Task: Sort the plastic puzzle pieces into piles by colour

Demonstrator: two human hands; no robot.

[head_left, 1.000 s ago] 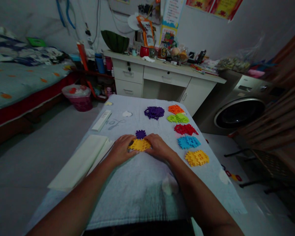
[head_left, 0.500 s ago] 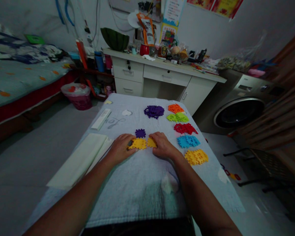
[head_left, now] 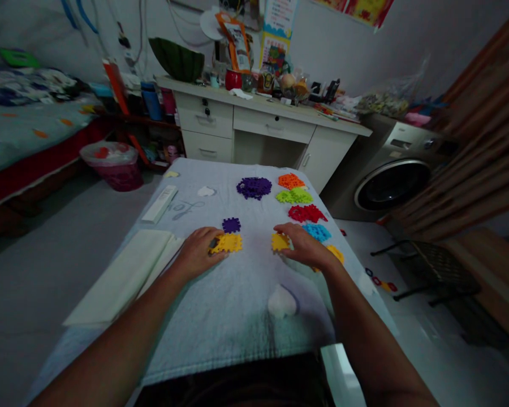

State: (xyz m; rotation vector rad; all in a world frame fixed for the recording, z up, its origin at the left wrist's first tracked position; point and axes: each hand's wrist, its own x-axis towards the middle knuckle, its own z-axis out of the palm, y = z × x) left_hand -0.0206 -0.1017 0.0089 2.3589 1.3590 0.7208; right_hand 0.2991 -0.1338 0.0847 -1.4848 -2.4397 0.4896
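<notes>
On the pale blue cloth-covered table (head_left: 237, 305), the left hand (head_left: 200, 250) pinches a toothed yellow plastic section (head_left: 231, 243) between thumb and fingers, partly covering it. Well apart to its right, the right hand (head_left: 301, 244) pinches a small yellow toothed plastic tile (head_left: 279, 242) the same way. Beside the right hand, partly hidden, lies a pile of yellow plastic tiles (head_left: 337, 253). Just beyond the section lies a flat purple toothed plastic tile (head_left: 231, 225). Farther off sits a heap of dark purple plastic pieces (head_left: 254, 187); behind the table stands a white wooden desk (head_left: 275, 121).
</notes>
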